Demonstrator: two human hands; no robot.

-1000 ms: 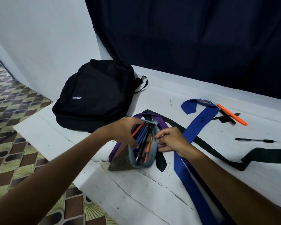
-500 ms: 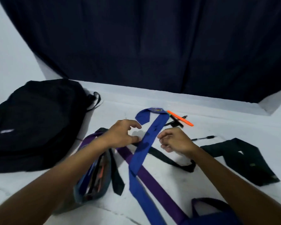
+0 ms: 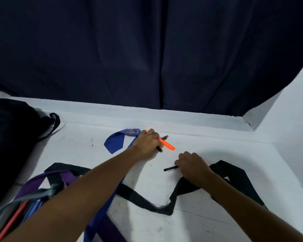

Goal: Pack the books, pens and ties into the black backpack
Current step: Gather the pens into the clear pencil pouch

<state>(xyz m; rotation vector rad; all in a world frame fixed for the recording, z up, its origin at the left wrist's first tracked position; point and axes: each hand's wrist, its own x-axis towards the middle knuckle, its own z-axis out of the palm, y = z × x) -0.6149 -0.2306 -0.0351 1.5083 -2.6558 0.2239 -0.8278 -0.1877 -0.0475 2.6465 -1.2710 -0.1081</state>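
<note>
My left hand lies over an orange pen and a dark pen on the white table, its fingers curled round them beside the blue tie. My right hand curls round one end of a black pen, whose other end sticks out to the left. A black tie snakes under both forearms. A purple tie lies at the lower left. The black backpack sits at the left edge. An open pencil pouch with several pens is at the bottom left.
A dark curtain hangs behind the white table. A raised white ledge runs along the back and a white wall closes the right side.
Both hands have left the pouch and reached forward to the loose pens: the left onto the orange and dark pens, the right onto the black pen. The view has swung right.
</note>
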